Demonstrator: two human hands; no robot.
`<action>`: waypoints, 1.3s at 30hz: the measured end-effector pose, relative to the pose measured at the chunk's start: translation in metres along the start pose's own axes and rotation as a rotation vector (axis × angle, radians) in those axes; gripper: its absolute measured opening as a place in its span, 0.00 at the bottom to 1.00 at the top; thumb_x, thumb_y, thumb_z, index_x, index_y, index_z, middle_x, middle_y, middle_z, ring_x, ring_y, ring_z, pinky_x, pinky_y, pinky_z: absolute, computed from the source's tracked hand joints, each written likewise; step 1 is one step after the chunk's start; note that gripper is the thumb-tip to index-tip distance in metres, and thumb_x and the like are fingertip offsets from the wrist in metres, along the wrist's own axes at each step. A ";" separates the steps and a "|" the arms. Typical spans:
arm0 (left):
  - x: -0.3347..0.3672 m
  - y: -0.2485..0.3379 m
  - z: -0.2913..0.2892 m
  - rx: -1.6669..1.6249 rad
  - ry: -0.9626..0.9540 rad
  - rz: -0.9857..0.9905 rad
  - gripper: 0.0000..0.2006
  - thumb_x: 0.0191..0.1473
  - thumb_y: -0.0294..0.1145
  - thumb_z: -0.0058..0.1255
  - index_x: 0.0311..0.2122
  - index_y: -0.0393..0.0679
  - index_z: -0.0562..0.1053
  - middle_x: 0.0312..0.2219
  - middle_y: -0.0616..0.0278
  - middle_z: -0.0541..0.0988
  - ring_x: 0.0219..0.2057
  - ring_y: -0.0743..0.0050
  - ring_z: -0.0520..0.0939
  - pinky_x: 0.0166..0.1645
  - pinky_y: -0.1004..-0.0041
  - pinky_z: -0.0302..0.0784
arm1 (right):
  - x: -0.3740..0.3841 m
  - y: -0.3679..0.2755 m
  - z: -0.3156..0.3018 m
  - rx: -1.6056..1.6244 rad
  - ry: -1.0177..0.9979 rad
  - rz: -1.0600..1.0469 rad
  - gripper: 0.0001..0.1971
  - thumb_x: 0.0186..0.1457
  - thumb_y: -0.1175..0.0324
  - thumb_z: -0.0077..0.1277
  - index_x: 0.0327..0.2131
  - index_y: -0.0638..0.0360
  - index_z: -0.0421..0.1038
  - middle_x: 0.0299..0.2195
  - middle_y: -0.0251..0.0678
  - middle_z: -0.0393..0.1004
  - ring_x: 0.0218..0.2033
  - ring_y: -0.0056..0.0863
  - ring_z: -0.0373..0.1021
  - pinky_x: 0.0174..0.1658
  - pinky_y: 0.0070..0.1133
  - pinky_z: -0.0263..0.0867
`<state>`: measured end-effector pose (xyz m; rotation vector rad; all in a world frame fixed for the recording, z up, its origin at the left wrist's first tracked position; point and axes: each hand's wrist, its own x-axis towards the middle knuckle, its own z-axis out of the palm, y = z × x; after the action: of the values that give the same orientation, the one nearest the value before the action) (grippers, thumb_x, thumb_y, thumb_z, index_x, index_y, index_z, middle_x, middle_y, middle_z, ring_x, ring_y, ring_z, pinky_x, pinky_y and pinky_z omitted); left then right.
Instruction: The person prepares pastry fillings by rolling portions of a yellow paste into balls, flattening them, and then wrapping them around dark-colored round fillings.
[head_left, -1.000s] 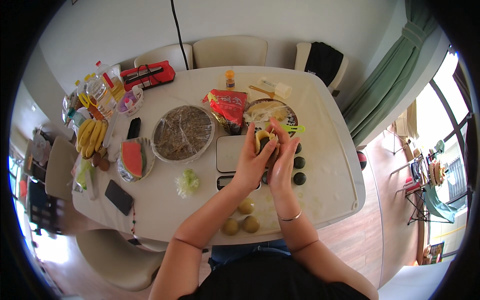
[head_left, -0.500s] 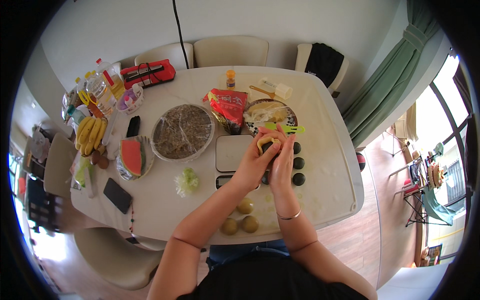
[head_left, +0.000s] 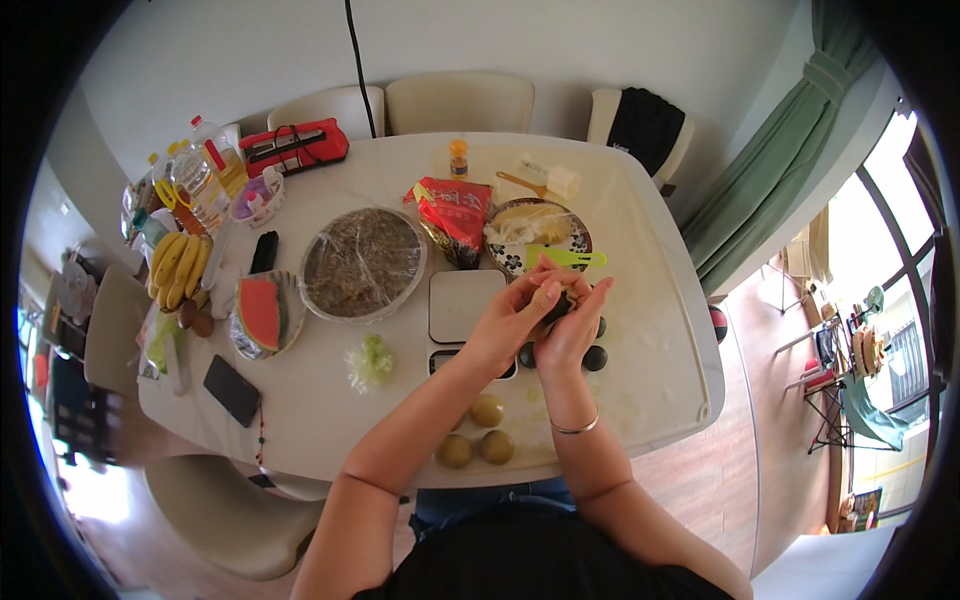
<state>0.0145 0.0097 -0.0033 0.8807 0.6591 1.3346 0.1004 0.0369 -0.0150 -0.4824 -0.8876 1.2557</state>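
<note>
Cupped together over the table, my left hand (head_left: 512, 318) and my right hand (head_left: 570, 335) enclose a dark filling ball (head_left: 558, 309). The yellow dough seen around it a moment ago is mostly hidden by my fingers. Several similar dark balls (head_left: 595, 357) sit on the mat beneath and beside my right hand. Closer to me lie three smooth olive-yellow balls (head_left: 497, 447). A kitchen scale (head_left: 466, 307) stands by my left hand. Beyond my hands is a patterned plate (head_left: 506, 262) of yellow dough under plastic film, with a green spatula (head_left: 565, 257) across its near edge.
A film-covered bowl (head_left: 364, 264) of dark filling and a red package (head_left: 452, 212) stand farther back. Toward the left are cut watermelon (head_left: 261, 313), bananas (head_left: 178, 268), a phone (head_left: 232, 390), a crumpled green-white bundle (head_left: 371, 363) and oil bottles (head_left: 200, 190).
My fingers have shifted round the ball, and the right hand has opened slightly outward. The yellow dough rim that showed between my hands is now largely covered.
</note>
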 end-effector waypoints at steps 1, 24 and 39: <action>0.000 -0.006 -0.003 0.006 0.027 0.009 0.15 0.64 0.38 0.44 0.50 0.41 0.67 0.40 0.67 0.75 0.41 0.81 0.77 0.44 0.77 0.75 | -0.001 0.000 0.005 0.080 0.074 0.064 0.36 0.68 0.46 0.17 0.25 0.63 0.70 0.38 0.47 0.76 0.51 0.38 0.67 0.64 0.31 0.47; -0.003 0.004 -0.004 -0.058 -0.011 -0.175 0.13 0.62 0.33 0.49 0.48 0.40 0.68 0.42 0.65 0.75 0.41 0.81 0.76 0.44 0.77 0.75 | 0.004 0.004 -0.003 -0.367 -0.012 -0.124 0.42 0.66 0.44 0.14 0.22 0.66 0.74 0.32 0.47 0.78 0.44 0.36 0.71 0.62 0.32 0.50; -0.004 -0.002 0.005 -0.051 0.054 -0.108 0.13 0.63 0.33 0.46 0.50 0.39 0.68 0.44 0.65 0.74 0.44 0.80 0.75 0.49 0.77 0.72 | 0.008 0.002 -0.002 0.063 0.248 0.094 0.36 0.68 0.46 0.18 0.26 0.66 0.70 0.37 0.49 0.77 0.53 0.41 0.67 0.65 0.29 0.47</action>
<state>0.0195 0.0048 -0.0027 0.7593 0.7019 1.2762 0.1009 0.0457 -0.0152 -0.6208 -0.6205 1.2736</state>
